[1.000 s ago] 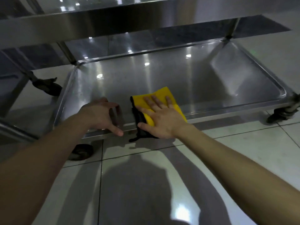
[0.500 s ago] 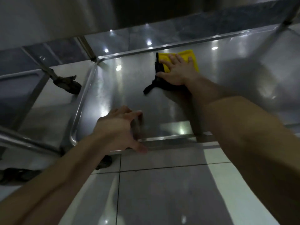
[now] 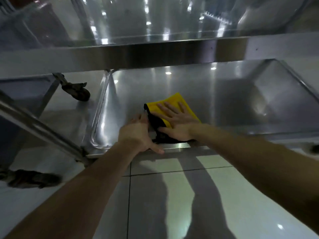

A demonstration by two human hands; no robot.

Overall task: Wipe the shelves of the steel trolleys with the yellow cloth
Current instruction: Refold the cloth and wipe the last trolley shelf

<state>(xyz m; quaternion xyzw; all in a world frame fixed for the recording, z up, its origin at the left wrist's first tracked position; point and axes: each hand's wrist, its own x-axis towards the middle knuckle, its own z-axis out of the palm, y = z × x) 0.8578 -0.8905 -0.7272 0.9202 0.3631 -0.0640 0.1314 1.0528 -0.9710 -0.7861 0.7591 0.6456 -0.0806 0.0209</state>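
The yellow cloth (image 3: 174, 102) with a black edge lies flat on the bottom shelf (image 3: 233, 100) of the steel trolley, near its front rim. My right hand (image 3: 174, 125) presses on the cloth with straight, spread fingers. My left hand (image 3: 139, 135) rests on the front rim of the shelf just left of the cloth, thumb hooked over the outer edge and fingers reaching inside the tray.
An upper steel shelf (image 3: 155, 54) overhangs the bottom one. A second trolley's frame (image 3: 39, 125) stands at the left, with caster wheels (image 3: 79, 92) on the tiled floor (image 3: 155, 204). The right half of the bottom shelf is bare steel.
My right hand has pulled the cloth from the far edge of the shelf back to the front rim. The left hand stays on the rim, now beside the cloth.
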